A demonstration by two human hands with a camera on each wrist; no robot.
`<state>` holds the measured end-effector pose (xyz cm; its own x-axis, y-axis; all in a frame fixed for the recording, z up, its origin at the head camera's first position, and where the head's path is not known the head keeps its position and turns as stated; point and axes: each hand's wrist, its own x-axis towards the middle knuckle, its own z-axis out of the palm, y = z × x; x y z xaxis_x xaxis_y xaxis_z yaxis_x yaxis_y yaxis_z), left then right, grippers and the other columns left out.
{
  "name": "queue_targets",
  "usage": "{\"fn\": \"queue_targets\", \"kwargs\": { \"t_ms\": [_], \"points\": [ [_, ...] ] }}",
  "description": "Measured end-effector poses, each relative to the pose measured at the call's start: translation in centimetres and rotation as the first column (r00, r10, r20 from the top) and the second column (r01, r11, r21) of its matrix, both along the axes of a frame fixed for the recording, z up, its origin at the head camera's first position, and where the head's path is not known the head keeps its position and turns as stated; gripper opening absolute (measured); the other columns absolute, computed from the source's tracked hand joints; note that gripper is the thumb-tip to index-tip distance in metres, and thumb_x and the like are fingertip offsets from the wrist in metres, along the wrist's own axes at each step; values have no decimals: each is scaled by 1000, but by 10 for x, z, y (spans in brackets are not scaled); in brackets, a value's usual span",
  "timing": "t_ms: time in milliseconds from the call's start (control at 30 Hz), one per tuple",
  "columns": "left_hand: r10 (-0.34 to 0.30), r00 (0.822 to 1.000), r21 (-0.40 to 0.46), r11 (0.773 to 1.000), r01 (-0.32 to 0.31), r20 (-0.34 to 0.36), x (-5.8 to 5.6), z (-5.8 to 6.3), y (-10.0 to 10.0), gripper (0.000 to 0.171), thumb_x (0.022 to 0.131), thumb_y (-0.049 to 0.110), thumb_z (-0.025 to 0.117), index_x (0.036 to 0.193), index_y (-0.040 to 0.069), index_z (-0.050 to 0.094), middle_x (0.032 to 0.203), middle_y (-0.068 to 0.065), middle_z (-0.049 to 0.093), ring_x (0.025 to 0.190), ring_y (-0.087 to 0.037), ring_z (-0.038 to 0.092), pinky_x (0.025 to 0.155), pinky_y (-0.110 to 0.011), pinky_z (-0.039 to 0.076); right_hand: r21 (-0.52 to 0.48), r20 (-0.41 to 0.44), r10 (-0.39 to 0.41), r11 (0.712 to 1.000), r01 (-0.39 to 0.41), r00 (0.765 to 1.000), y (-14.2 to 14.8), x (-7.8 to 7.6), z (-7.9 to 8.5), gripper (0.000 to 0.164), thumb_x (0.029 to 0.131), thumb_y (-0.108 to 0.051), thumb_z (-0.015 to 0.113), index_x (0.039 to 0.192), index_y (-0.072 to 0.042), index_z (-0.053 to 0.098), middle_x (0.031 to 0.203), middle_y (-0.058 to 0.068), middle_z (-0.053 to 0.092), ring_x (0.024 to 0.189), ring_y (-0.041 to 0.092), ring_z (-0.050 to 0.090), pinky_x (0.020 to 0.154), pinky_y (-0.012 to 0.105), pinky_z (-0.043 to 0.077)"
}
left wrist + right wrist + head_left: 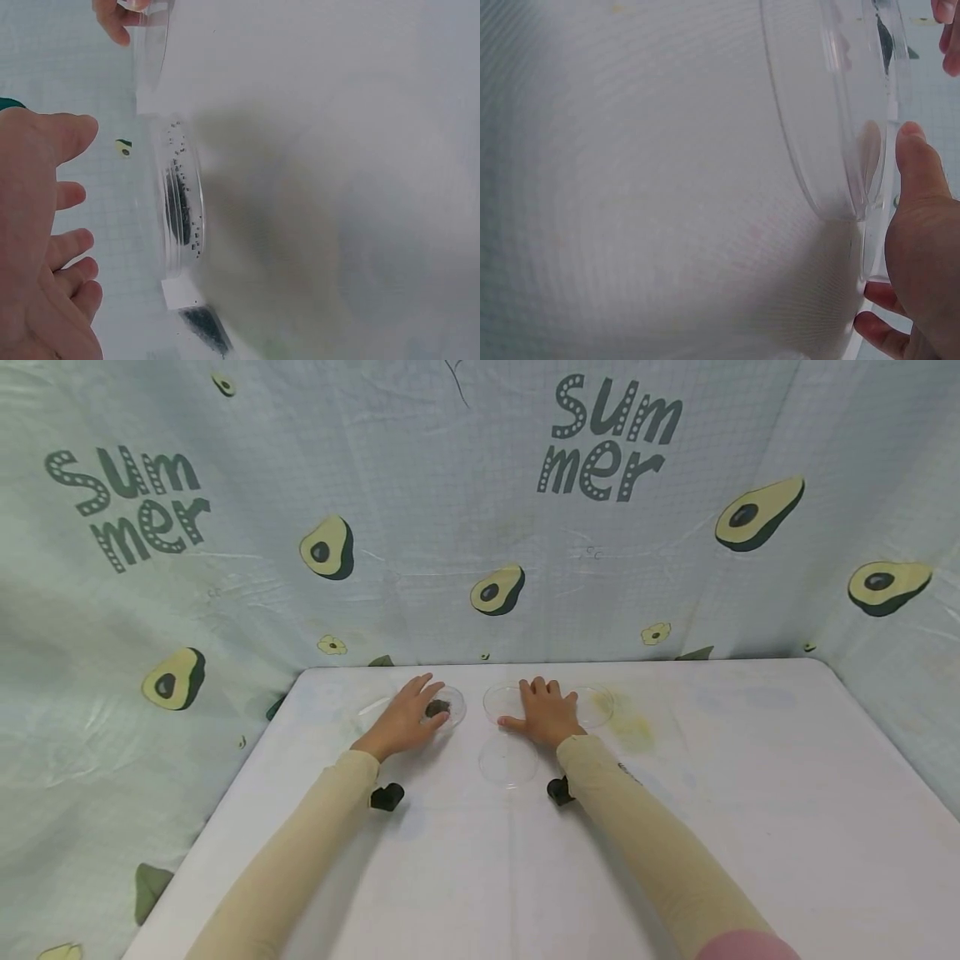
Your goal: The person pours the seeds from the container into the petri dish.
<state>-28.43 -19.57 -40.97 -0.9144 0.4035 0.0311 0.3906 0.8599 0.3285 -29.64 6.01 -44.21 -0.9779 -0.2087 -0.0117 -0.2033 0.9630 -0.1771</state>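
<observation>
Hands two in number, both spread, neither curled round anything; left hand (405,718) just left of centre in the head view, thumb and fingers wide apart over one clear dish (457,710) with a dark heap (437,708) inside; in the left wrist view, along the left edge of the frame, fingertips apart from that dish; nothing in its hold. Right hand (547,718) just right of centre in the head view, thumb stretched leftward, fingers apart and pointing to the top of the frame; nothing seen in its grasp, contact between fingertips and rims impossible to tell.

Clear round dishes around right hand, three: upper-middle dish (501,700) by the thumb, right-hand dish (597,710) by the far side of the hand, lower dish (508,764) nearer the bottom of the frame; with the filled one, four; one clear piece (367,714) besides, partly hidden by left hand, shape unclear. Dark specks by the heap in the left wrist view, too many to count; pale sleeves (300,852), two; black wrist devices (387,797), two; white table (450,885), one; on the patterned sheet (420,468) across the top, "summer" lettering (611,439) twice.
</observation>
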Motion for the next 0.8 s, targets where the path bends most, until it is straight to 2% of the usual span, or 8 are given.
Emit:
{"fn": "queue_targets", "kwargs": {
  "t_ms": [267, 533, 800],
  "points": [
    [-11, 1000, -9, 1000, 11, -22, -1, 6, -3, 61, 98, 36, 54, 149, 7, 36, 159, -19, 23, 148, -37, 19, 119, -55, 21, -1, -17, 5, 1000, -5, 1000, 2, -2, -4, 88, 85, -70, 52, 148, -10, 36, 137, 15, 46, 126, 36, 43, 97, 65, 39],
    [14, 996, -72, 997, -20, -84, 1, 11, -7, 58, 98, 33, 55, 146, 6, 40, 155, -20, 30, 145, -39, 24, 119, -56, 20, 5, -5, 7, 1000, -7, 1000, 3, -1, -4, 89, 86, -71, 51, 149, -10, 35, 139, 15, 44, 127, 36, 42, 98, 66, 38],
    [54, 994, -73, 995, -61, -96, 3, 16, -16, 57, 98, 33, 54, 146, 6, 40, 155, -19, 29, 145, -38, 24, 121, -55, 15, 3, -16, 17, 1000, -17, 1000, 2, 0, -1, 88, 86, -70, 51, 148, -10, 36, 137, 15, 45, 125, 36, 43, 97, 65, 39]
  ]
}}
